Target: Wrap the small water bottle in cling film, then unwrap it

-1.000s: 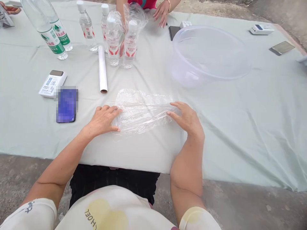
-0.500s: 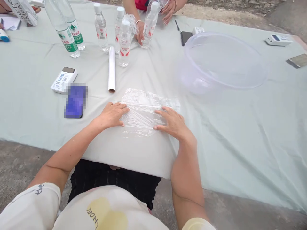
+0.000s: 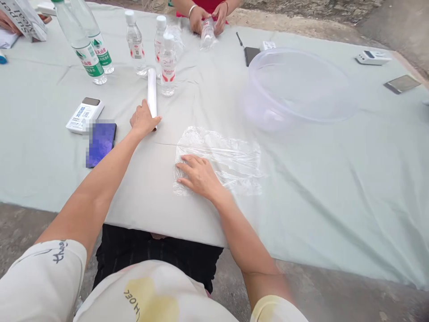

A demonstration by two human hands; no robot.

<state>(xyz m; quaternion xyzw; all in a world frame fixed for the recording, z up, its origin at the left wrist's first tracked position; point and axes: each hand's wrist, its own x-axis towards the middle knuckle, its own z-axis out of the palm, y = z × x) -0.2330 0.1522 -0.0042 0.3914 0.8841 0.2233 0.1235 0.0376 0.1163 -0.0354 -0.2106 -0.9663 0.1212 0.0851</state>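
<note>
My left hand [image 3: 144, 120] reaches to the near end of a white roll with a hollow core [image 3: 152, 91], thumb on its right side and fingers on its left, closed around it. The roll lies lengthwise away from me on the cloth. A thin, wrinkled sheet of clear plastic film [image 3: 231, 163] is spread flat in front of me. On its left part rests my right hand [image 3: 199, 176], fingers spread and holding nothing.
Left of the roll are a phone [image 3: 101, 143] and a white box-like device [image 3: 85, 114]. Behind stand several water bottles [image 3: 168, 67]. A translucent basin [image 3: 268, 107] sits to the right. Across the table [image 3: 321, 179], another person's hands [image 3: 209, 20] hold a plastic-wrapped bottle.
My left hand has left the film and moved forward onto the roll. My right hand has shifted left across the film, which now lies flatter. The other person's bottle has been tilted down.
</note>
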